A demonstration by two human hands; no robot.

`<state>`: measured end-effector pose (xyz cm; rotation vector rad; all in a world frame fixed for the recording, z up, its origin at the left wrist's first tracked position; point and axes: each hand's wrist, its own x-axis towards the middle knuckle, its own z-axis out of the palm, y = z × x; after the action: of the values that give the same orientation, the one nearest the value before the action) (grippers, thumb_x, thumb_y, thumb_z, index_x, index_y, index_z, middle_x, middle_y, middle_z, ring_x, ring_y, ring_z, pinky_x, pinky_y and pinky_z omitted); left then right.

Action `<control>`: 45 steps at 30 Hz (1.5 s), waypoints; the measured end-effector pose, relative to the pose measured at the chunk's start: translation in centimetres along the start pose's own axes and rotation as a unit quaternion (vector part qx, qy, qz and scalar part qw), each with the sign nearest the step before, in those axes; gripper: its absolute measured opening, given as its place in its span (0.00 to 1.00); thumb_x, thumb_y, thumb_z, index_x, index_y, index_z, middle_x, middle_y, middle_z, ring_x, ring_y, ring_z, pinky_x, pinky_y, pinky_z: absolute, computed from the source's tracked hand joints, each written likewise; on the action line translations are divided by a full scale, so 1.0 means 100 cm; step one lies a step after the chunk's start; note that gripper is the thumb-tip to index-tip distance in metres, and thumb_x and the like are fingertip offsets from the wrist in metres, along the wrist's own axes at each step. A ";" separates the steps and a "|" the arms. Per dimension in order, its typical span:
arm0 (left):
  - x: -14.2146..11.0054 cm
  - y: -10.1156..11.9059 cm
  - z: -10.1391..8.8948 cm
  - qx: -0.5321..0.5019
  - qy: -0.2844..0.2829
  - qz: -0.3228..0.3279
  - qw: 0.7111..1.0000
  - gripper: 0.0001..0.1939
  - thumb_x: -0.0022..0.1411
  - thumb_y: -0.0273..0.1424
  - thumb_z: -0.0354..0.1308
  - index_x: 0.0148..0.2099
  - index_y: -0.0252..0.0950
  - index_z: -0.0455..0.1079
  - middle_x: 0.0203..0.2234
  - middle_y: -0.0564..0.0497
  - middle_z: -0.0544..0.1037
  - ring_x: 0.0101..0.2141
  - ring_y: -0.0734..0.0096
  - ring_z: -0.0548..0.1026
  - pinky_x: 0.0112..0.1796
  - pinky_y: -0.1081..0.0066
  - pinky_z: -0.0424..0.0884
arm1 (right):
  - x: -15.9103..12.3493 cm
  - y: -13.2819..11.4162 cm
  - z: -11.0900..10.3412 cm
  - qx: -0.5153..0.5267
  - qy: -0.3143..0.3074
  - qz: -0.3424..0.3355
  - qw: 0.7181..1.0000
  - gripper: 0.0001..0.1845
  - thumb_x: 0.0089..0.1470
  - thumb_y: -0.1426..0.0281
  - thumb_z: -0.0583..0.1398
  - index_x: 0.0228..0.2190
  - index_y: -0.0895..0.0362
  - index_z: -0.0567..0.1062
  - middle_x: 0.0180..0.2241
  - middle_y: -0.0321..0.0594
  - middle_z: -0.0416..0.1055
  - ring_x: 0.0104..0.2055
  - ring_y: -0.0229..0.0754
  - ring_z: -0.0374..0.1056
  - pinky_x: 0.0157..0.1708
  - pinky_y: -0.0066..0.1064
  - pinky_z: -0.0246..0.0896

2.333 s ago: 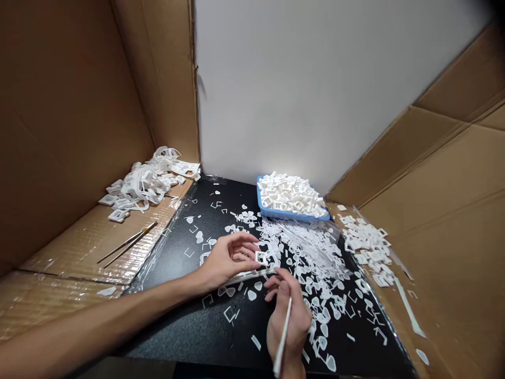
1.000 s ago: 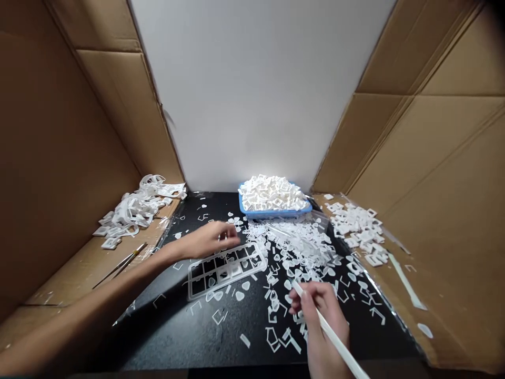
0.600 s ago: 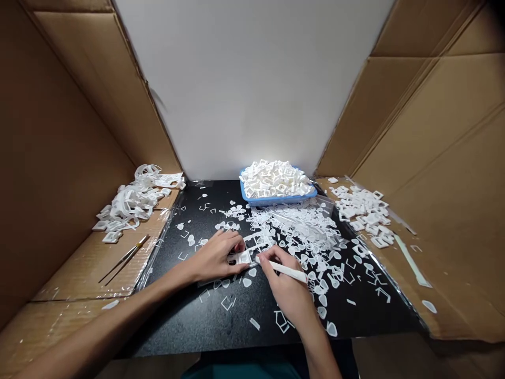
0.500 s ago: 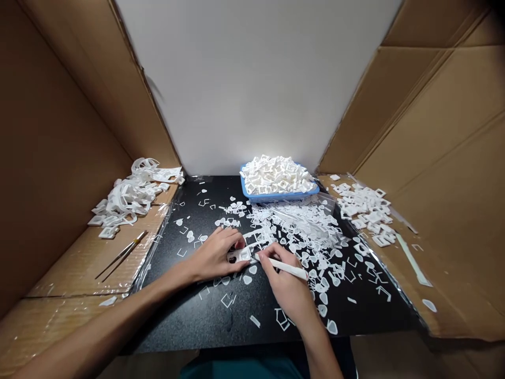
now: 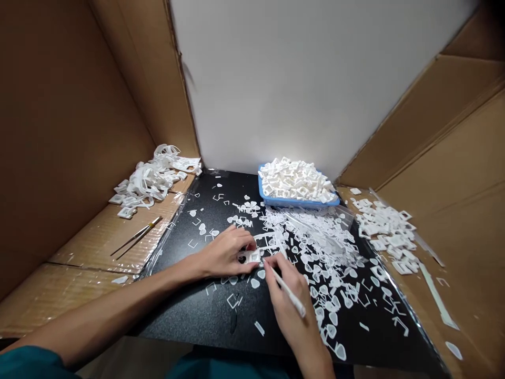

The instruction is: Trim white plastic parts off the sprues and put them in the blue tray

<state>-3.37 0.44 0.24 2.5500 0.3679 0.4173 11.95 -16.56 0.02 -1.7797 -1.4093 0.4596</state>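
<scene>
Between the thumb and fingers of my left hand point(image 5: 226, 255) is a small white square frame point(image 5: 255, 256), held low over the black table. My right hand point(image 5: 290, 321) is closed around a slim white pen-shaped tool point(image 5: 294, 300), its tip end pointing at the frame's right side. The fingers of both hands almost meet there, and the tool's tip is too small to make out. A clear divided tray point(image 5: 282, 246) lies beneath and behind my left hand, which hides most of it.
Behind stands a blue basket point(image 5: 300, 202) heaped with white square pieces. Thin white scraps point(image 5: 315, 247) cover the table's right half. Tweezers point(image 5: 138, 237) and a pile of white strips point(image 5: 152, 179) lie on cardboard at left; more white frames point(image 5: 389, 229) at right. Cardboard walls rise both sides.
My left hand left the tray and came back with a white frame, meeting my right hand. Over the last half second the tool's back end has swung down toward me. The view has turned left.
</scene>
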 end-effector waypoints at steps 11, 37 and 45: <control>-0.003 -0.002 0.007 -0.069 0.071 -0.027 0.995 0.11 0.58 0.33 0.68 0.41 0.36 0.72 0.30 0.53 0.80 0.28 0.69 0.70 0.41 0.64 0.65 | -0.003 0.031 0.046 -0.249 0.173 -0.246 0.921 0.17 0.77 0.69 0.50 0.52 0.56 0.77 0.48 0.50 0.83 0.47 0.52 0.81 0.44 0.41 0.76; 0.001 -0.003 0.002 -0.406 0.048 -0.063 0.910 0.31 0.79 0.54 0.46 0.45 0.33 0.78 0.35 0.47 0.78 0.37 0.66 0.73 0.44 0.67 0.69 | 0.007 -0.005 0.015 -0.011 0.090 0.001 0.996 0.14 0.74 0.63 0.52 0.35 0.51 0.69 0.34 0.38 0.79 0.32 0.42 0.77 0.32 0.27 0.63; -0.002 -0.013 0.000 -0.373 0.178 -0.069 0.908 0.28 0.77 0.54 0.52 0.50 0.37 0.82 0.49 0.42 0.77 0.54 0.56 0.72 0.55 0.59 0.67 | 0.004 0.000 0.007 -0.009 0.101 0.056 0.993 0.15 0.73 0.57 0.56 0.36 0.51 0.75 0.37 0.39 0.83 0.37 0.45 0.80 0.34 0.29 0.68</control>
<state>-3.76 1.49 -0.49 1.6876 0.4157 0.7963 11.61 -15.93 -0.32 -1.8700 -1.1818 0.3149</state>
